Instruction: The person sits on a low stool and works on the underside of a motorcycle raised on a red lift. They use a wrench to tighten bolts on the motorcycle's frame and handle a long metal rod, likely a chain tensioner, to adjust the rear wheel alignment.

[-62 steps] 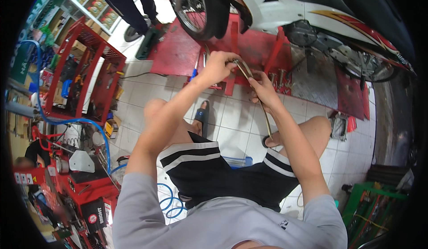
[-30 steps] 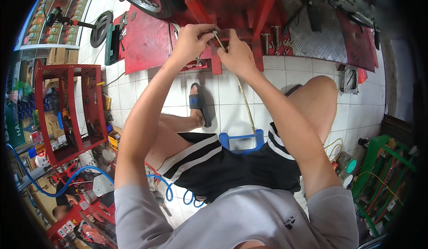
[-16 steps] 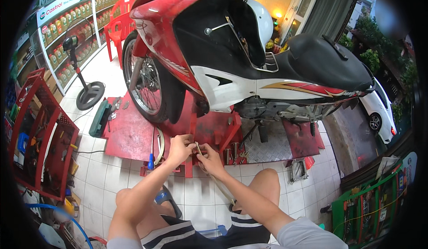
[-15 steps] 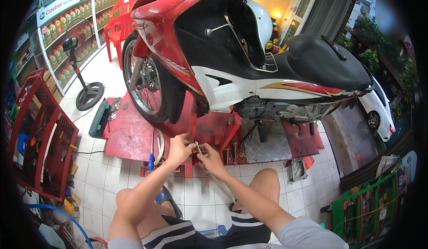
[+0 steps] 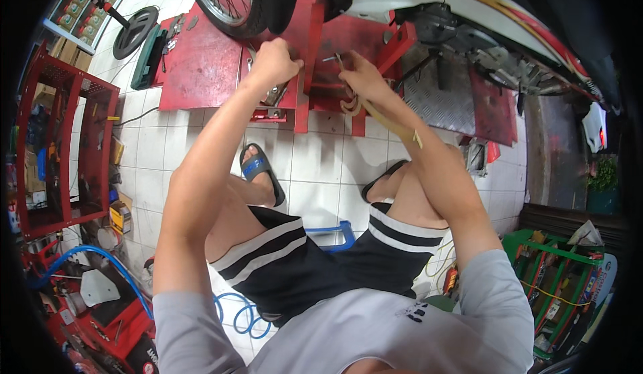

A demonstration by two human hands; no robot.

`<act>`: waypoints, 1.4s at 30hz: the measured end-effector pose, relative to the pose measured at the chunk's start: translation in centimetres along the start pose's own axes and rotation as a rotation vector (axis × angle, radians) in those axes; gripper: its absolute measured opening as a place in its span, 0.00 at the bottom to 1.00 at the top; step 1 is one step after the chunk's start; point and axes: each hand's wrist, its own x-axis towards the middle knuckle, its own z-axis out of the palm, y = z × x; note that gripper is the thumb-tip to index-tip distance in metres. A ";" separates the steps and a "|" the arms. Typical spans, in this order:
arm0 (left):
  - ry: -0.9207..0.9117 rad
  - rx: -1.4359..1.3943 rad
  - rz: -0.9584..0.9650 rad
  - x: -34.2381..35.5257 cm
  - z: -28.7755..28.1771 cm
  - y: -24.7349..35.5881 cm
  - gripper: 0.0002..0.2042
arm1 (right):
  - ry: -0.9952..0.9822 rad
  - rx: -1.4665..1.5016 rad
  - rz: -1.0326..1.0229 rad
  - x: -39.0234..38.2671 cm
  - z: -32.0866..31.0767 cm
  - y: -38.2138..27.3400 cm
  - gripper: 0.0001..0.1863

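Note:
In front of the red lift platform [image 5: 201, 72], my right hand [image 5: 365, 80] pinches one end of a tan flexible strip [image 5: 388, 126], which could be a hose or a strap. The strip loops below the hand and runs along my right forearm. A small thin metal piece [image 5: 329, 59] sticks out left of those fingers. My left hand [image 5: 273, 64] is held over the platform, beside a red upright post [image 5: 312, 52]. Its fingers are curled, and whatever they hold is hidden. Under my left wrist are some metal parts [image 5: 273, 96], partly covered.
A motorbike's front wheel [image 5: 228, 2] stands on the platform, its engine [image 5: 439, 25] to the right. A green case [image 5: 149, 59] lies at the platform's left edge. Red shelving [image 5: 67, 153] stands left, a green rack [image 5: 556, 287] lower right. A blue stool edge [image 5: 341, 236] shows between my legs.
My view has tilted down toward my lap. My hands, close together at the tan strip before, are now apart: the left beside the post's left side, the right keeping the strip.

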 end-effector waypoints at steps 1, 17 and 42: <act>0.013 -0.052 0.015 0.4 0.3 0.0 0.14 | 0.008 0.008 -0.001 0.5 0.1 0.7 0.24; -0.251 -0.327 -0.218 3.9 1.3 -0.9 0.08 | -0.082 0.064 0.193 2.4 1.1 -2.4 0.20; -0.193 -0.264 -0.088 4.5 3.6 -4.0 0.13 | 0.026 -0.191 0.099 1.7 5.2 -3.7 0.24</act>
